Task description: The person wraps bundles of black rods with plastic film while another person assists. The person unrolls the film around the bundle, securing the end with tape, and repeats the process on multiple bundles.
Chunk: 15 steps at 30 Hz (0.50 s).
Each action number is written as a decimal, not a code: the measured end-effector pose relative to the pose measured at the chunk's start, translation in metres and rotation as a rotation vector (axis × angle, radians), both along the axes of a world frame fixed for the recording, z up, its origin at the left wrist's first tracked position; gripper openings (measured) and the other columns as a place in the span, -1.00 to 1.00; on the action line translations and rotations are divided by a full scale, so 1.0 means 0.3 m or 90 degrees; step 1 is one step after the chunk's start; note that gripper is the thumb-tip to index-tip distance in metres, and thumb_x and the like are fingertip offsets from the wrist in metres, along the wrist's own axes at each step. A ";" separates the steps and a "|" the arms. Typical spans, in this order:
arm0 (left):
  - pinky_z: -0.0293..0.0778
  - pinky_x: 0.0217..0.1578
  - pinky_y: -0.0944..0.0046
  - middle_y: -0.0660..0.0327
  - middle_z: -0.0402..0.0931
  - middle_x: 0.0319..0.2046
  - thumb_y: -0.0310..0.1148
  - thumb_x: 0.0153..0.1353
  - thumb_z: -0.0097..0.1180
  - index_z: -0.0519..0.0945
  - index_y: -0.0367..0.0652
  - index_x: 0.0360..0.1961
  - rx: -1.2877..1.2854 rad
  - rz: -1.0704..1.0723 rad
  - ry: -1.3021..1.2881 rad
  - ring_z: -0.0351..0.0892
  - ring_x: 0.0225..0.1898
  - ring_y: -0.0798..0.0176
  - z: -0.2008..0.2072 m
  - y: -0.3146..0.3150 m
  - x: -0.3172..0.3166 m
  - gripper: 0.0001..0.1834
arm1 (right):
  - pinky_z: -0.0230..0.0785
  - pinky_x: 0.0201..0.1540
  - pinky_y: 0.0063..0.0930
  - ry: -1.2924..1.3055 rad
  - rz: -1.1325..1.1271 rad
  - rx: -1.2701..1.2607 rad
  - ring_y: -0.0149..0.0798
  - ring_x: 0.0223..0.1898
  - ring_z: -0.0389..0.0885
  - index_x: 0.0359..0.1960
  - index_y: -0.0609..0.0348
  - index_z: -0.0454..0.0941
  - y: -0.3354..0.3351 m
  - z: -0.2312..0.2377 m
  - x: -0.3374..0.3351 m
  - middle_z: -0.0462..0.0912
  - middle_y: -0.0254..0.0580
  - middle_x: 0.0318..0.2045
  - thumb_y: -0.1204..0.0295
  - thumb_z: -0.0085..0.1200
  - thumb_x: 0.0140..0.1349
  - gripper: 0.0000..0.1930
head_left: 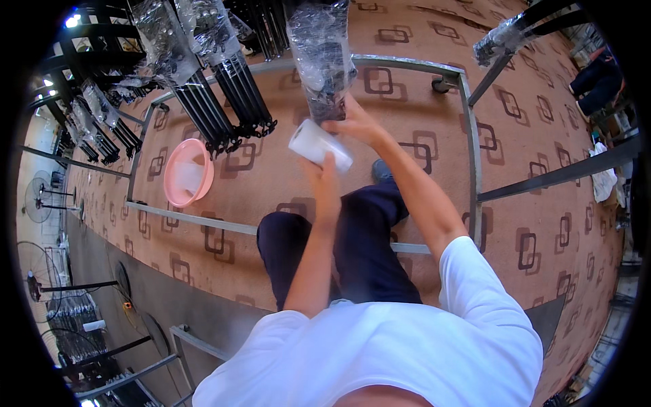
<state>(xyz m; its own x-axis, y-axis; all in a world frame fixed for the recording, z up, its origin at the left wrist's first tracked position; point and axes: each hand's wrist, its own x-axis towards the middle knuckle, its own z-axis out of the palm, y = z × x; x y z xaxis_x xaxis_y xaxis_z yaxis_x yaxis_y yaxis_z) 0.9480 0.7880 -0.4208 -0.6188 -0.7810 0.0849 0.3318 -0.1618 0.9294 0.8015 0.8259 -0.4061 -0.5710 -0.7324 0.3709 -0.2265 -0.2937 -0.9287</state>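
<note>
My left hand (324, 175) is closed round a roll of clear stretch film (319, 145), tilted just below a hanging bundle. That bundle (319, 61) is dark inside and wrapped in layers of shiny clear film. My right hand (359, 123) grips the bundle's lower end, its thumb side close to the top of the roll. Some of the right fingers are hidden behind the bundle. To the left hang more bundles of black rods (217, 102), their upper parts covered in film and their lower ends bare.
A grey metal frame on castors (475, 163) surrounds my legs at floor level. Inside it, at left, stands a pink basin (188, 173) with something pale in it. Standing fans (41, 197) are at far left. Another person's legs (597, 81) show at far right. Patterned brown carpet covers the floor.
</note>
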 end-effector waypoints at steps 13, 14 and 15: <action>0.37 -0.32 0.36 0.13 0.47 -0.34 -0.47 -0.14 0.21 0.42 -0.37 -0.23 0.027 -0.048 -0.060 0.46 -0.34 0.30 0.071 -0.088 0.019 -0.60 | -0.04 0.12 -0.41 -0.003 0.020 0.059 -0.18 0.07 0.15 0.09 0.34 -0.19 0.053 0.021 0.004 0.22 0.03 -0.04 0.31 0.34 -0.30 0.01; 0.37 -0.32 0.36 0.13 0.47 -0.34 -0.48 -0.15 0.21 0.43 -0.37 -0.25 0.026 -0.044 -0.058 0.47 -0.34 0.31 0.069 -0.091 0.022 -0.62 | -0.05 0.13 -0.41 -0.004 0.018 0.075 -0.16 0.08 0.13 0.09 0.35 -0.20 0.052 0.037 0.016 0.20 0.05 -0.03 0.30 0.34 -0.31 0.03; 0.37 -0.32 0.36 0.13 0.47 -0.35 -0.48 -0.15 0.21 0.43 -0.37 -0.25 0.011 -0.038 -0.070 0.47 -0.34 0.31 0.070 -0.096 0.024 -0.62 | -0.07 0.14 -0.40 -0.006 0.017 0.093 -0.15 0.09 0.11 0.09 0.37 -0.22 0.051 0.051 0.029 0.18 0.07 -0.02 0.30 0.34 -0.32 0.04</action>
<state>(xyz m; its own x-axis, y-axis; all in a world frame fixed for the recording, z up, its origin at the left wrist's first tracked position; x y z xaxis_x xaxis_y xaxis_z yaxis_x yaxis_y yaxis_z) 0.9554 0.7592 -0.3998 -0.6689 -0.7433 0.0005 0.2170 -0.1946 0.9566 0.8103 0.8412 -0.3907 -0.5537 -0.7929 0.2542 -0.2119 -0.1611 -0.9639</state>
